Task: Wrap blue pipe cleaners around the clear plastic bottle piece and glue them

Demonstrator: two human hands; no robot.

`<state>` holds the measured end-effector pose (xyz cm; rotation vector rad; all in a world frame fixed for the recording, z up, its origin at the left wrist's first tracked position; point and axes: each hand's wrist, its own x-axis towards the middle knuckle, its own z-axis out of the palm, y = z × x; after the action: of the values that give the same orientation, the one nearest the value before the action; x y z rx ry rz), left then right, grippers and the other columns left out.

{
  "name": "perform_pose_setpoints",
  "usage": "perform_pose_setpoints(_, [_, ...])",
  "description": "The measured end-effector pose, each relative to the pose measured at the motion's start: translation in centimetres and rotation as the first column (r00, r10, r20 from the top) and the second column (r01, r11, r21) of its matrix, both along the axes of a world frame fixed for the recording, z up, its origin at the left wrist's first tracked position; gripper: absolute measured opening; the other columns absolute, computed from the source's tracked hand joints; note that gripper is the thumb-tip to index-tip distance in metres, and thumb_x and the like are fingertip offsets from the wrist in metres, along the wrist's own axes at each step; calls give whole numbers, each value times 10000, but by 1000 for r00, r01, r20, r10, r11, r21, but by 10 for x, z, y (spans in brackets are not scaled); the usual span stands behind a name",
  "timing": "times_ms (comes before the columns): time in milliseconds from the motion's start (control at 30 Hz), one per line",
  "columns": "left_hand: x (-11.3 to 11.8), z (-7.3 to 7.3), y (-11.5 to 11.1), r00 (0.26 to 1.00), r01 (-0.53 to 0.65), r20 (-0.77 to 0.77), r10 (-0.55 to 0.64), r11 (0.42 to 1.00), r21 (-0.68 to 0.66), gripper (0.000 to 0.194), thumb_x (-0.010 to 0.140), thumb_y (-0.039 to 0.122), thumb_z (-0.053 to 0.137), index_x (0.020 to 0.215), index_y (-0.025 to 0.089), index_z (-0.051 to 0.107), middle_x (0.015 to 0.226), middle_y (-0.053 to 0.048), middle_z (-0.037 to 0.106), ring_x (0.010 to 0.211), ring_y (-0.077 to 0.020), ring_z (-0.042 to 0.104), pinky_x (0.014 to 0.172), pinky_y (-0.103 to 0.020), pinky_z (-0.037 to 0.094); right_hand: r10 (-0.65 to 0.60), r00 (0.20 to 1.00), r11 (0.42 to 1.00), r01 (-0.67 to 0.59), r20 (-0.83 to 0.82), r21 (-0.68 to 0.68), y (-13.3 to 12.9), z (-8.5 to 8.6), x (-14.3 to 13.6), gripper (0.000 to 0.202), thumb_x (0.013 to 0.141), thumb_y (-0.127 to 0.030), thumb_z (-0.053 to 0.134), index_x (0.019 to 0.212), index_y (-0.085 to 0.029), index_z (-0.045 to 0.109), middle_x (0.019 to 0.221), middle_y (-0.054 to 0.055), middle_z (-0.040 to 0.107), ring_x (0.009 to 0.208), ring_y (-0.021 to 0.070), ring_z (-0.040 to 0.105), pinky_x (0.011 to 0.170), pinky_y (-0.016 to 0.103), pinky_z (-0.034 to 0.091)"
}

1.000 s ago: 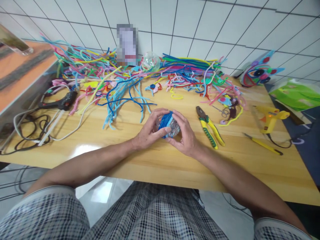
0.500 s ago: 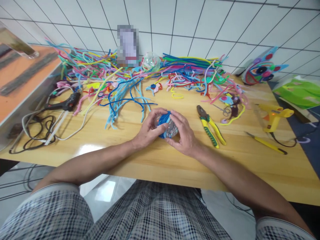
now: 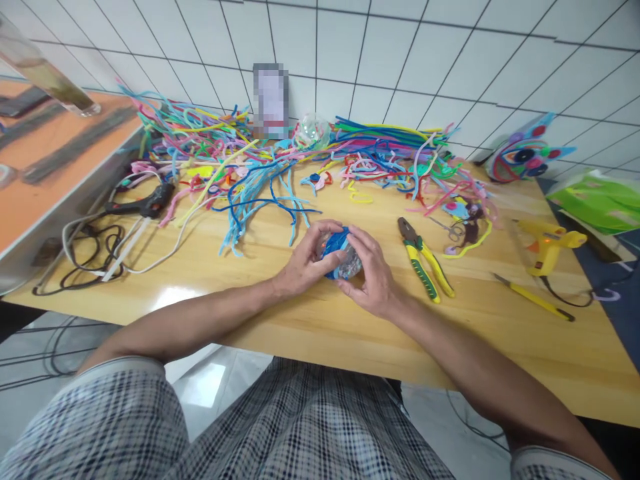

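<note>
Between my two hands sits a clear round ball with blue pipe cleaners laid across it, just above or on the wooden table. My left hand is closed around its left side, thumb pressed over the blue strands. My right hand curves round the right side, fingers on top and thumb low at the near side. Parts of the ball are hidden under the fingers. To the right lie pliers with yellow and green handles. Light-blue pipe cleaners spread out beyond my left hand.
A black glue gun with tangled cables lies left. At right are a yellow glue gun and a yellow craft knife. Pipe cleaners heap along the wall, with another clear ball and a decorated face-like piece.
The camera view has shifted slightly, so the whole table appears moved a little. Both hands keep the same hold on the ball.
</note>
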<state>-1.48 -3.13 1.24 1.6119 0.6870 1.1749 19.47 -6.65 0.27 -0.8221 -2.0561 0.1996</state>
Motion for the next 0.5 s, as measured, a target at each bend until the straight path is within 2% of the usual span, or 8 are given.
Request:
perform_pose_setpoints(133, [-2,0,2,1000,11,-18,-10,999,45,483,1042,596,702,1368,252,611,1437,-125,631,1394,-290,623,1236,-476,515,-5,1000,1000,6,12,-13,0,-2,1,986,991,-330,765,1796,-318,197,1777,162,436,1620,410,477,1278,719,505])
perform_pose_setpoints(233, [-3,-2,4,997,13,-73,-4,992,122,647,986,664,745,1449,243,584,1465,-150,630,1428,-328,619,1263,-518,501,-22,999,999,24,34,-41,0,-3,3,997,1001,-348,749,1801,-301,157,1777,183,428,1632,414,464,1284,728,494])
perform_pose_setpoints(333, [-1,-5,2,984,-45,-160,79,978,205,827,890,639,865,1526,232,526,1509,-179,610,1445,-347,617,1265,-540,506,-16,998,999,19,56,-50,-1,-2,3,1021,1005,-356,741,1804,-295,109,1788,196,413,1644,408,454,1295,719,482])
perform_pose_setpoints(400, [0,-5,0,972,-82,-195,132,966,245,784,912,578,861,1530,232,524,1504,-177,617,1440,-339,626,1250,-542,525,0,998,999,3,65,-47,-1,1,4,1019,1015,-383,726,1804,-277,90,1795,207,396,1658,401,436,1305,708,471])
perform_pose_setpoints(500, [-1,-4,-3,961,-115,-208,183,946,304,727,925,524,860,1517,247,542,1492,-159,633,1428,-324,645,1231,-520,551,8,998,1000,-7,58,-22,-1,5,7,1015,1033,-544,697,1800,-225,114,1782,246,390,1668,409,413,1311,705,458])
